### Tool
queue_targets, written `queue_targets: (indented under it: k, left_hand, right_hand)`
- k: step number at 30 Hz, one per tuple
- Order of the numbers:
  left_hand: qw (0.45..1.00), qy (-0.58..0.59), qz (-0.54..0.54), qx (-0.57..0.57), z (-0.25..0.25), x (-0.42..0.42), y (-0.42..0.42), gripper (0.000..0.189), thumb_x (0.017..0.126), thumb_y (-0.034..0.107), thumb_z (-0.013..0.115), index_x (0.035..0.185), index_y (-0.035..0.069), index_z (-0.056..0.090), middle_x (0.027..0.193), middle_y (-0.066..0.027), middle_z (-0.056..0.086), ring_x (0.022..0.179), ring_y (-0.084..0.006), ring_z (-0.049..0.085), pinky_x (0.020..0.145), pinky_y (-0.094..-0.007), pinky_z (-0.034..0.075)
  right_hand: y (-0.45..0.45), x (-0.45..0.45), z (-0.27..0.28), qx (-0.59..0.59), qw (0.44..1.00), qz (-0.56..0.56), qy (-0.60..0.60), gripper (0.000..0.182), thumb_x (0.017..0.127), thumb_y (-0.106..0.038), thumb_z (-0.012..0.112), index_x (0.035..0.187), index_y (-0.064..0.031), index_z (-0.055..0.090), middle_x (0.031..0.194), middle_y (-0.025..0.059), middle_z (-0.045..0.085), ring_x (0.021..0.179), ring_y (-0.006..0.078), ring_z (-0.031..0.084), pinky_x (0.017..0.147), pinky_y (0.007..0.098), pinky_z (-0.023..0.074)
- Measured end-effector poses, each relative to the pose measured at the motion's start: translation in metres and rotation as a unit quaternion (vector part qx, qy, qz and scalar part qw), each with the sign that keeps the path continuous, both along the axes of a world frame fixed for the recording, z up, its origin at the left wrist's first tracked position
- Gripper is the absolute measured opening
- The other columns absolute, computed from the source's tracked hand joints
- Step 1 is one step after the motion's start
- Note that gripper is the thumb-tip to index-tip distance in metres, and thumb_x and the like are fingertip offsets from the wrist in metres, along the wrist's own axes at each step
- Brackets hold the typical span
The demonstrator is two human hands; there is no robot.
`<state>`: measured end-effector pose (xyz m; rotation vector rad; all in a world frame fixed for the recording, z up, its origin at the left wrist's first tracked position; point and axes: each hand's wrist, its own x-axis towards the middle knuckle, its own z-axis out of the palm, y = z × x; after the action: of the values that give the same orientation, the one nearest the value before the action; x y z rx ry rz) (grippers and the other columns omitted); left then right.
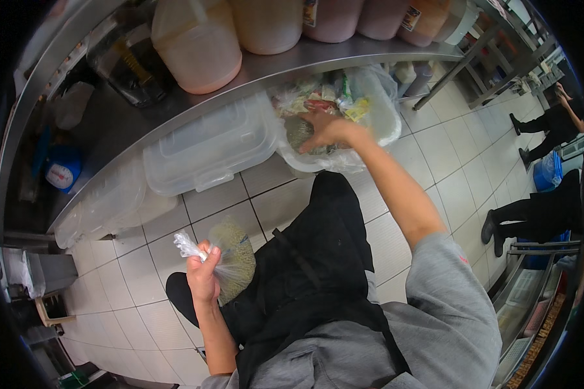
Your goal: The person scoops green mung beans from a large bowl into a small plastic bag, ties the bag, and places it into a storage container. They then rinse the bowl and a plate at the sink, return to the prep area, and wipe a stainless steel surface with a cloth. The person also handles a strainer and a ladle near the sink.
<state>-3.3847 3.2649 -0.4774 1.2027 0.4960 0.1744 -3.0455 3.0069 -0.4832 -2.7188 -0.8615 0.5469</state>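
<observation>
My left hand (204, 272) grips the twisted neck of a clear plastic bag (236, 260) filled with small pale green grains or beans. The bag hangs beside my left thigh, above the tiled floor. Over on the right, my right hand (328, 130) reaches into an open, plastic-lined tub (389, 124) under the steel shelf. Its fingers are spread over a bag of dark greenish grains (299, 132); whether they touch it I cannot tell. Behind that bag lie several packets, among them a yellow one (357, 110) and a red one (319, 104).
A translucent lidded bin (214, 146) stands left of the tub. Above, the steel shelf (272, 65) bears several large jugs (194, 48) and a blue dial scale (63, 167). A grey bin (51, 272) is at far left. Two people (540, 214) stand at the right, near a blue bucket (547, 172).
</observation>
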Motion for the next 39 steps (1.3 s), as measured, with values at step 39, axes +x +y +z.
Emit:
queue_targets:
  k: [39]
  left_hand:
    - [0.991,-0.078,0.111,-0.011,0.05,0.009,-0.014,0.009,0.094,0.012,0.059,0.088,0.009,0.053,0.085,0.0031,0.051,0.079,-0.0078,0.047,0.074,-0.0244,0.038]
  right_hand:
    - [-0.107,-0.015,0.065,0.856,0.422,-0.024,0.297,0.066,0.083,-0.043,0.07,0.137,-0.014,0.048,0.135,0.0159,0.052,0.125,0.0461,0.046,0.1,0.059,0.0429]
